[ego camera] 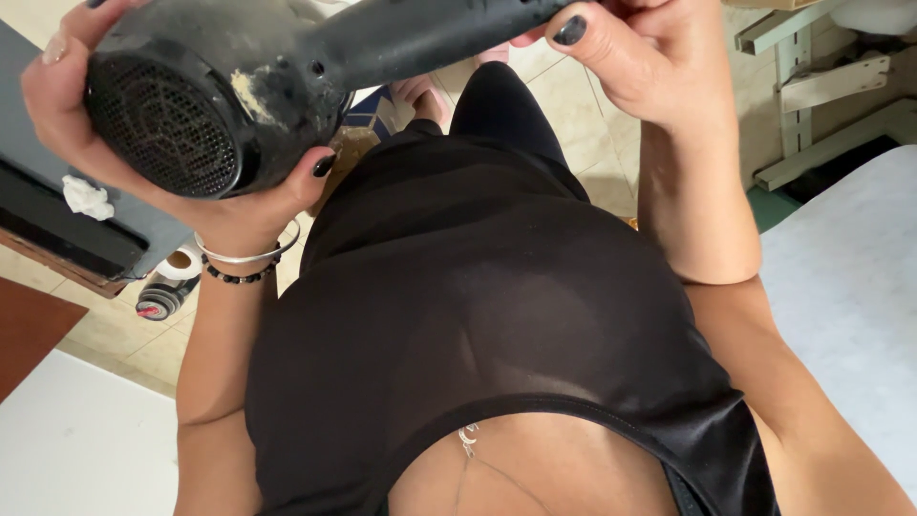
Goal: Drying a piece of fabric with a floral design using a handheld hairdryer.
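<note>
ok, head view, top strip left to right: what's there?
Left hand → hair dryer's mesh end → dryer handle → right hand → pale frame by the floor at far right.

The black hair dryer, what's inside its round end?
Behind the mesh grille of the hair dryer, only darkness shows; the parts inside are hidden. The left hand cups that end; the right hand holds the handle.

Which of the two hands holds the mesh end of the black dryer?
The left hand: it cups the dryer body by the mesh, and its wrist has bracelets. The right hand grips the handle.
</note>
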